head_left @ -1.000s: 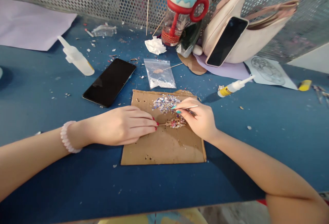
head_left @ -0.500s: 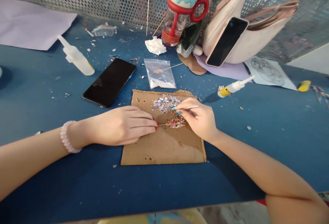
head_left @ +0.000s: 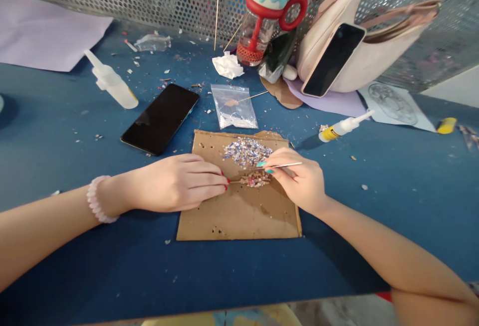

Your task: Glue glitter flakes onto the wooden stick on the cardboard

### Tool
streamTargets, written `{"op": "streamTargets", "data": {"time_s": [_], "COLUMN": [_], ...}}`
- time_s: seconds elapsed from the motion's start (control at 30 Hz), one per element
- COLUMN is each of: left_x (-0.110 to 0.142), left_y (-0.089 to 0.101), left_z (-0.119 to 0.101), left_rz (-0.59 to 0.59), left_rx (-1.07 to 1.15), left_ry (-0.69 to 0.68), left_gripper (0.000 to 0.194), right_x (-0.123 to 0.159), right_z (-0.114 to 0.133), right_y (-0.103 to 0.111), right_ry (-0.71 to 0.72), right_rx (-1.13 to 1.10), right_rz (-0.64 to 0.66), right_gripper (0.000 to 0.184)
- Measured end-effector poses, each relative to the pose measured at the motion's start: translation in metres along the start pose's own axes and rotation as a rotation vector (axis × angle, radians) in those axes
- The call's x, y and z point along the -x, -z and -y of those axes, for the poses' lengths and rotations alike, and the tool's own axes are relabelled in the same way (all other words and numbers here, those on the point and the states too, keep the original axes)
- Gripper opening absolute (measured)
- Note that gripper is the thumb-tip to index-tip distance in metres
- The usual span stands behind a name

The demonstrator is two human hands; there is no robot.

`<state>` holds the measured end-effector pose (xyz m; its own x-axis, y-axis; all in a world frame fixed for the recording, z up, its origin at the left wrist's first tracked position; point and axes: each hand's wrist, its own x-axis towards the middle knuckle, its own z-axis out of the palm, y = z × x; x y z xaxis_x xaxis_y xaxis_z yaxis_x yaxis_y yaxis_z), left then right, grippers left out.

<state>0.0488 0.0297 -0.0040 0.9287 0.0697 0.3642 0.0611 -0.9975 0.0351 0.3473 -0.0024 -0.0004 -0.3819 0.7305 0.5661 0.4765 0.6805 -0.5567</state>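
Note:
A thin stick point(head_left: 234, 182), its far end coated in pinkish sparkling chips point(head_left: 256, 179), lies on a piece of cardboard point(head_left: 232, 219). My left hand point(head_left: 183, 182) rests palm down on the cardboard, its fingertips closed on the stick's bare end. Between thumb and fingers, my right hand point(head_left: 297, 176) pinches a thin pointed tool point(head_left: 286, 165). The tool's tip is just above the coated end, beside a loose pile of glittering blue, white and pink chips point(head_left: 247, 150). Whether the tip carries a chip is too small to tell.
Behind the cardboard lie a zip bag point(head_left: 235, 109) and a black phone point(head_left: 160, 119). Glue bottles stand left point(head_left: 116, 86) and lean right point(head_left: 340, 129). A red-and-blue cup point(head_left: 258, 22), crumpled tissue point(head_left: 228, 65) and handbag point(head_left: 381, 62) with another phone point(head_left: 334, 60) line the mesh wall.
My right hand has moved slightly right and toward me, drawing the tool's tip from the loose pile's edge to near the coated stick end. My left hand stays in place.

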Motion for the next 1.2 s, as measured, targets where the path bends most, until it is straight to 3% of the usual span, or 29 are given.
{"op": "streamTargets", "data": {"time_s": [0.57, 1.2], "left_x": [-0.0015, 0.005], "left_y": [0.0032, 0.0007], "left_z": [-0.0004, 0.005], "left_rz": [-0.056, -0.002], "left_rx": [-0.004, 0.205], "left_ry": [0.012, 0.088], "left_gripper": [0.032, 0.035], "right_x": [0.0017, 0.0025], "right_z": [0.0026, 0.0023], "right_y": [0.0006, -0.0028], "right_ry": [0.04, 0.086], "right_rx": [-0.073, -0.224], "right_rz": [0.055, 0.119], "right_gripper": [0.012, 0.013]}}
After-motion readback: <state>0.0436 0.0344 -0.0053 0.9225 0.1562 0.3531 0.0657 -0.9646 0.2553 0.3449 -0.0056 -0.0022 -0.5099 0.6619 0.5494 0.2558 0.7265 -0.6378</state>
